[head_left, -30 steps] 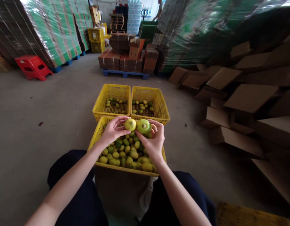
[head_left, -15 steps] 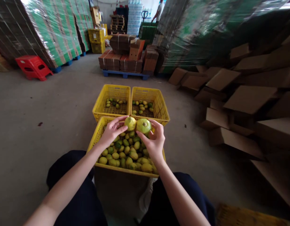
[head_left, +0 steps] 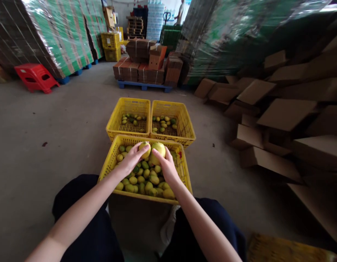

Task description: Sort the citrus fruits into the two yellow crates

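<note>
My left hand [head_left: 132,158] grips a small yellow lemon [head_left: 145,149], thumb across its near side. In my right hand [head_left: 167,165] is a larger yellow-green lemon [head_left: 158,150], held close beside the smaller one. Both hands are above the near yellow crate [head_left: 146,198], which holds many yellow and green lemons [head_left: 146,174]. Beyond it, two more yellow crates stand side by side: the left crate [head_left: 110,122] and the right crate [head_left: 188,127], each with several lemons on its floor.
Cardboard boxes [head_left: 287,112] lie piled on the right. A blue pallet [head_left: 144,86] of flattened cartons stands ahead. On the left are a red stool [head_left: 37,77] and wrapped green stacks [head_left: 57,36]. A person [head_left: 180,14] stands at the back. A yellow crate edge [head_left: 283,249] shows lower right.
Both hands have drawn slightly lower and to the left with their lemons. The lemons are turned differently, and the right one no longer shows its stem end toward me.
</note>
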Demonstrator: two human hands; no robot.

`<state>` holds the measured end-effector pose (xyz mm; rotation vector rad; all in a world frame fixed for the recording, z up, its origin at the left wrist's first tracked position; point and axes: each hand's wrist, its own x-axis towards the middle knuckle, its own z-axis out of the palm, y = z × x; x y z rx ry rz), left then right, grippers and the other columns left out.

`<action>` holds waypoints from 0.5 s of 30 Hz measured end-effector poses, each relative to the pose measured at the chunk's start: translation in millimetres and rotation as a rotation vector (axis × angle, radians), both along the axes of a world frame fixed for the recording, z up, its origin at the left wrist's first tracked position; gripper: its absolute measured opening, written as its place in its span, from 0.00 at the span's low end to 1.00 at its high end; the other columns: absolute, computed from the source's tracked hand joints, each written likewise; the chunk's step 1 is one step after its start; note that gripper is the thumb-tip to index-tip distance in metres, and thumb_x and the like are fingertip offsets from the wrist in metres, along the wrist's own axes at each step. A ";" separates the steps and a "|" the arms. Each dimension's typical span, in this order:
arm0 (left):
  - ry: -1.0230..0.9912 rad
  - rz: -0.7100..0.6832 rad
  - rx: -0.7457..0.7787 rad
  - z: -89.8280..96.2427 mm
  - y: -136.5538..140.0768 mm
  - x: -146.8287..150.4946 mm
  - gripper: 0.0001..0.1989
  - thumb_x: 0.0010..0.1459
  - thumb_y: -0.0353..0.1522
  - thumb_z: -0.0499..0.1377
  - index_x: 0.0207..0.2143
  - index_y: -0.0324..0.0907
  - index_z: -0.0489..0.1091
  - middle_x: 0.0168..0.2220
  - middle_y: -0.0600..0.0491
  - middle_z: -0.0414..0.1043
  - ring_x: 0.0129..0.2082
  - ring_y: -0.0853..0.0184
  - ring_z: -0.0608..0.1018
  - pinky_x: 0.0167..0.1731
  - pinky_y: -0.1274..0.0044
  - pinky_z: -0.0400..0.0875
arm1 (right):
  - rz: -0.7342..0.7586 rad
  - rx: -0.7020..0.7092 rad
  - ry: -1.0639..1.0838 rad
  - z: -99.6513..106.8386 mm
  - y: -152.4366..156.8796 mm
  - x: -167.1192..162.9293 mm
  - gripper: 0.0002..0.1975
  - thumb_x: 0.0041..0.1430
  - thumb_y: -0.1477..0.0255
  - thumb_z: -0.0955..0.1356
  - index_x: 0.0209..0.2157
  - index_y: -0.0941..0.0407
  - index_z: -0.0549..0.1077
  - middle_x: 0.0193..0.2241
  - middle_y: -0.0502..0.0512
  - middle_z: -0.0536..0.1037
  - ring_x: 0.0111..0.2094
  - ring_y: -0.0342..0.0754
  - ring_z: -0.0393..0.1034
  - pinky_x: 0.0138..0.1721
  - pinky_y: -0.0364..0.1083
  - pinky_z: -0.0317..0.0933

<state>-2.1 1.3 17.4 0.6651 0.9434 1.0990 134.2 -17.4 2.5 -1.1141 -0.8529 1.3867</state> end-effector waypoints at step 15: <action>-0.349 0.117 -0.297 1.1 15.0 -12.7 0.11 0.60 0.33 0.52 0.29 0.37 0.69 0.21 0.52 0.71 0.16 0.71 0.72 0.13 0.82 0.64 | -0.006 -0.287 0.512 5.2 11.0 2.4 0.07 0.54 0.67 0.69 0.32 0.55 0.75 0.26 0.50 0.80 0.32 0.49 0.77 0.32 0.45 0.71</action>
